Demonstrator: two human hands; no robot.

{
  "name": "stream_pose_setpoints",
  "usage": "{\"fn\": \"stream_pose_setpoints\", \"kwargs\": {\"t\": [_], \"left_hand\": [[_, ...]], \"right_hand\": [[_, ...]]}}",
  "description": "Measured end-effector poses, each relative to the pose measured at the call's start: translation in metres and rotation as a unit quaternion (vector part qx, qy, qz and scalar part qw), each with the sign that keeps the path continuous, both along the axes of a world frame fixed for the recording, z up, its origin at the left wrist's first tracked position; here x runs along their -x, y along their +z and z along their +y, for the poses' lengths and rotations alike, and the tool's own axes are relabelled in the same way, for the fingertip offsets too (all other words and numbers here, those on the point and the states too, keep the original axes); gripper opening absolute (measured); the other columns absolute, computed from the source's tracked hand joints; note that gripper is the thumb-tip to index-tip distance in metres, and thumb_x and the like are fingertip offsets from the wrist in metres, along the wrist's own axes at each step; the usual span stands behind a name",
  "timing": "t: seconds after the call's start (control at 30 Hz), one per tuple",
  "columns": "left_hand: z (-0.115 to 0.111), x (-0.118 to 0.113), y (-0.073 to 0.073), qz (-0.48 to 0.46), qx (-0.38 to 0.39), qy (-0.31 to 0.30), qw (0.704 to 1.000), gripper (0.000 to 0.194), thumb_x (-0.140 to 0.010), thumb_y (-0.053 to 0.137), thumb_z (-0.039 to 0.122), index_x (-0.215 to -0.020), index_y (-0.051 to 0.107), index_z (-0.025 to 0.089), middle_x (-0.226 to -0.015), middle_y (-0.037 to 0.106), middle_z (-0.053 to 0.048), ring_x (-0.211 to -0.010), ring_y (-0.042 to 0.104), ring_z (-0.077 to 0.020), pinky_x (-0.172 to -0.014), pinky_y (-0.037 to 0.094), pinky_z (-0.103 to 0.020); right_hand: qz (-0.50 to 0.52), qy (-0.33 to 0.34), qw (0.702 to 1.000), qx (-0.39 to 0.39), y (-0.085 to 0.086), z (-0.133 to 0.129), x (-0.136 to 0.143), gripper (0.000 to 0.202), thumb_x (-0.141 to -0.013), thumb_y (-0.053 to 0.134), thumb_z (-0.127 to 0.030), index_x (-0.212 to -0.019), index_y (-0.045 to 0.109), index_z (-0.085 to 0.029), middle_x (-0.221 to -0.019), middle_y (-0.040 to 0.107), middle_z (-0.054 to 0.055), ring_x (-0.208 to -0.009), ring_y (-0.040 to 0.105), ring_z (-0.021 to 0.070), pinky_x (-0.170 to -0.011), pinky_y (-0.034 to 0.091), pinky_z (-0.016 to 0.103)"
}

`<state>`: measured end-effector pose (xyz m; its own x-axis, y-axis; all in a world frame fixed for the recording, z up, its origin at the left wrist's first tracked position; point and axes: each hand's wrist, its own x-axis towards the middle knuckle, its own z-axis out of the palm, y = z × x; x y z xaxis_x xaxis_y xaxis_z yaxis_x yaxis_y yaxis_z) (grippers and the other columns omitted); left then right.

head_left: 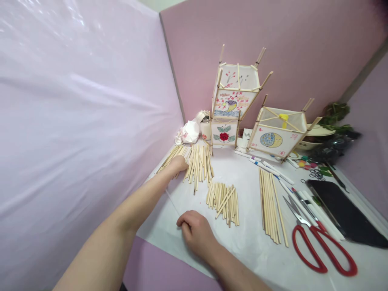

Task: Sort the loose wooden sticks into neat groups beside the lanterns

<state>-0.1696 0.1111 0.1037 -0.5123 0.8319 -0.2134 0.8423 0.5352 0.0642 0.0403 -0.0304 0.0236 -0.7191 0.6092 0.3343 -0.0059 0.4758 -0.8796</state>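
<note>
My left hand [178, 163] reaches over the far-left pile of thin wooden sticks [166, 161]. Its fingers curl down among them, and what they hold, if anything, is hidden. Just to its right lies a second pile of longer sticks [198, 163], fanned toward me. Nearer to me is a pile of short sticks [222, 200], with a few lying crosswise on top. My right hand [195, 232] rests on the white sheet below that pile, its fingers curled in and nothing seen in them.
At the back stand a tall stick-framed paper lantern [224, 131] and a lower lantern [274, 139] with a moon drawing. To the right lie a bundle of long sticks [269, 206], red-handled scissors [309, 246], marker pens [277, 171] and a black phone [348, 212]. A purple-white wall rises close on the left.
</note>
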Motion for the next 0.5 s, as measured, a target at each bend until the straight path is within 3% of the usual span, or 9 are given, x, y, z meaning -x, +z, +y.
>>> {"fn": "stream_pose_setpoints", "kwargs": {"t": [0.17,0.27,0.37,0.5], "left_hand": [[-0.027,-0.021,0.014,-0.099,-0.003,-0.022,0.995,0.020,-0.078,0.051,0.026,-0.078,0.066,0.012,-0.077,0.070,-0.012,-0.072,0.067,-0.0205,-0.061,0.048,-0.024],[-0.050,-0.050,0.013,-0.194,-0.002,-0.076,0.978,0.019,-0.079,0.050,0.027,-0.084,0.065,0.016,-0.077,0.071,-0.005,-0.063,0.064,-0.0140,-0.054,0.046,-0.020],[-0.058,-0.069,0.008,-0.291,-0.028,-0.127,0.948,0.021,-0.082,0.051,0.031,-0.088,0.064,0.016,-0.076,0.070,-0.005,-0.062,0.064,-0.0131,-0.054,0.046,-0.020],[-0.036,-0.051,0.002,-0.195,-0.115,-0.095,0.969,0.017,-0.082,0.053,0.025,-0.089,0.066,0.016,-0.084,0.071,-0.006,-0.072,0.064,-0.0153,-0.063,0.046,-0.022]], "right_hand": [[0.004,0.001,1.000,-0.001,-0.002,0.000,0.001,0.025,-0.076,0.046,0.000,-0.077,0.063,-0.019,-0.078,0.066,0.001,-0.076,0.058,0.0140,-0.072,0.042,0.025],[0.004,-0.001,1.000,0.003,-0.001,0.000,0.001,0.026,-0.075,0.046,0.000,-0.078,0.062,-0.019,-0.079,0.066,0.001,-0.077,0.058,0.0142,-0.072,0.042,0.025],[0.006,-0.002,1.000,0.004,-0.001,0.000,0.000,0.025,-0.075,0.046,0.001,-0.078,0.062,-0.019,-0.079,0.066,0.001,-0.077,0.057,0.0141,-0.072,0.042,0.024],[0.005,0.000,1.000,0.002,-0.001,0.000,0.001,0.026,-0.075,0.046,0.001,-0.078,0.062,-0.018,-0.079,0.066,0.001,-0.077,0.057,0.0140,-0.072,0.042,0.024]]}}
